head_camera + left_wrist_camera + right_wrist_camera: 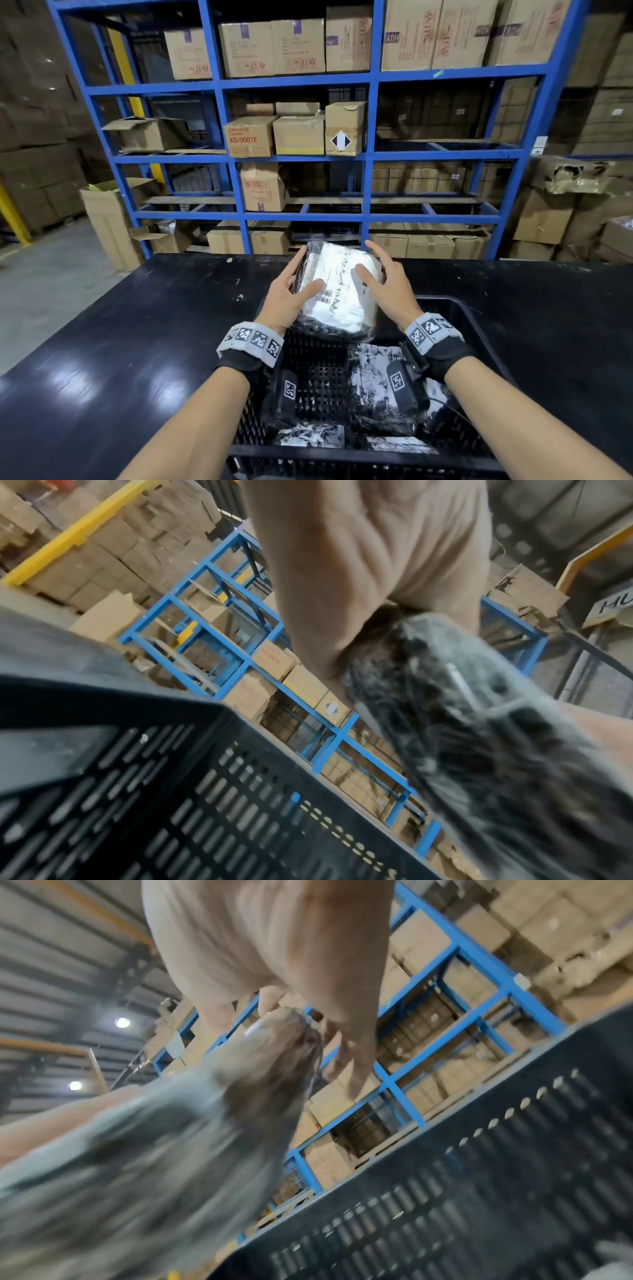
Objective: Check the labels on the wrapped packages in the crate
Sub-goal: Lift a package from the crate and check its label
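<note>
A wrapped package (339, 291) in clear film, with a white barcode label (325, 297) facing up, is raised over the far end of the black perforated crate (462, 329). My left hand (291, 291) grips its left side, thumb on top. My right hand (387, 284) presses against its right side with straight fingers and the thumb laid on the label. The left wrist view shows the package (479, 723) running out from the palm (359, 561) above the crate (171, 777). In the right wrist view the package (171, 1137) is blurred beside the hand (274, 947).
More wrapped packages (376, 387) lie in the crate beneath my wrists, one (308, 435) near its front wall. The crate stands on a black table (120, 325). Behind the table is blue shelving (301, 84) with cardboard boxes (250, 140); further box stacks (548, 219) stand to the right.
</note>
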